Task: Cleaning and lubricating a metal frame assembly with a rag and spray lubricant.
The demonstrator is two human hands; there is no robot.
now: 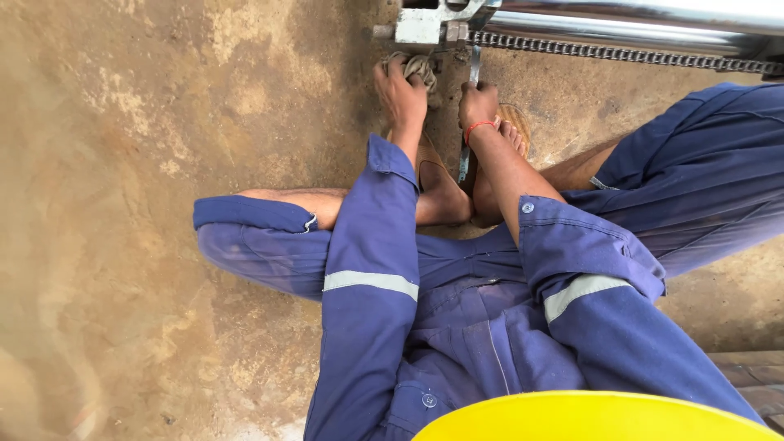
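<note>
Your left hand point(400, 91) has its grip closed around a grey crumpled rag point(418, 67), pressing it up against the underside of the metal bracket point(420, 24) at the top of the frame. The rag sits bunched between your fingers and the bracket, just left of the chain. Your right hand point(478, 104) has its grip wrapped tight on a thin metal tool point(469, 106), held upright, top end reaching to the chain line and bottom end poking out below your wrist. What kind of tool, cannot tell, too slim and half hidden by the fist. Red thread band point(478, 126) on your right wrist. Roller chain point(621, 54) runs rightward from the bracket under a shiny steel tube point(637, 23). You sit on the bare concrete floor point(122, 163), legs folded, bare feet point(445, 200) just below both hands, one in a sandal point(516, 122). Blue coveralls point(457, 327) with grey reflective stripes on the sleeves. Yellow rim point(596, 416) at the bottom edge of frame
</note>
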